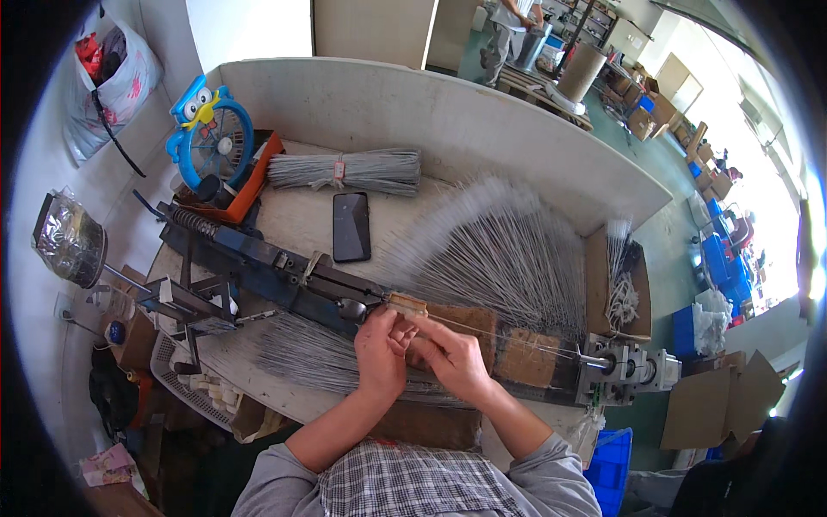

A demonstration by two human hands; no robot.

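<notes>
My left hand (383,345) is closed, its fingers curled together at the middle of a long dark metal bench fixture (345,284). My right hand (452,353) is closed beside it, thumb and fingertips drawn together. Both sets of fingertips meet just below a small tan block (407,303); whatever they pinch is hidden or too small to name. Thin wires (538,346) stretch from near my right fingers to a metal chuck-like head (607,364) at the fixture's right end. Brown pads (527,357) lie beneath these wires.
Loose grey wires (517,258) fan out behind the fixture; more wires (319,353) lie in front. A tied wire bundle (379,171), black phone (351,227), blue fan (220,142) and lamp (71,239) stand around. A cardboard box (637,297) holds wires. A person (508,34) stands far behind.
</notes>
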